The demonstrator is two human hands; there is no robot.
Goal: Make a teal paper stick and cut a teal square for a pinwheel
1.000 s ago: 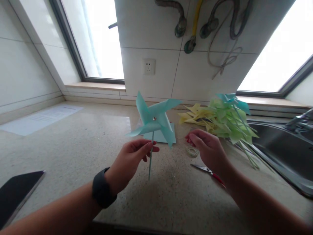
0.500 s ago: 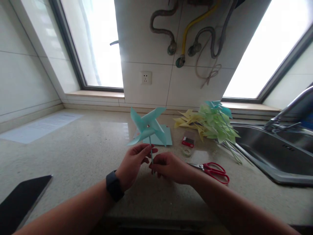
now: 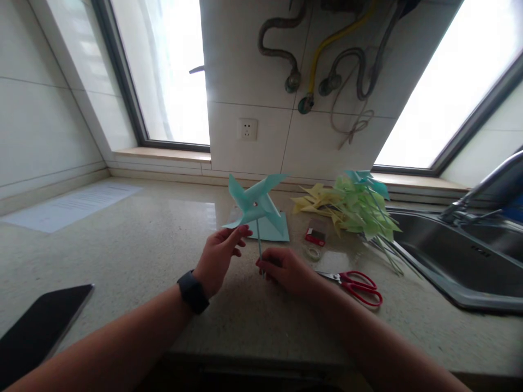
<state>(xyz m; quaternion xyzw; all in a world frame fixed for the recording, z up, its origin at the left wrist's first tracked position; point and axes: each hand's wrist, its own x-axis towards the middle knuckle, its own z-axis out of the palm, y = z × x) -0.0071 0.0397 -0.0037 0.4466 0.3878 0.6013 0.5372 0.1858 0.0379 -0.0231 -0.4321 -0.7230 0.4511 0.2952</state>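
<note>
Pinwheel (image 3: 255, 206): teal, held upright above the bench (image 3: 134, 256).
Right hand (image 3: 286, 269): grip pinched on the stick's lower end.
Left hand (image 3: 220, 256): fingers loosely open, fingertips touching a blade.
Scissors (image 3: 355, 284): laid just right of the right hand.

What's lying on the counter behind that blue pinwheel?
Behind the blue pinwheel a flat sheet of the same blue paper lies on the counter. The pinwheel's blades cover part of it.
</note>
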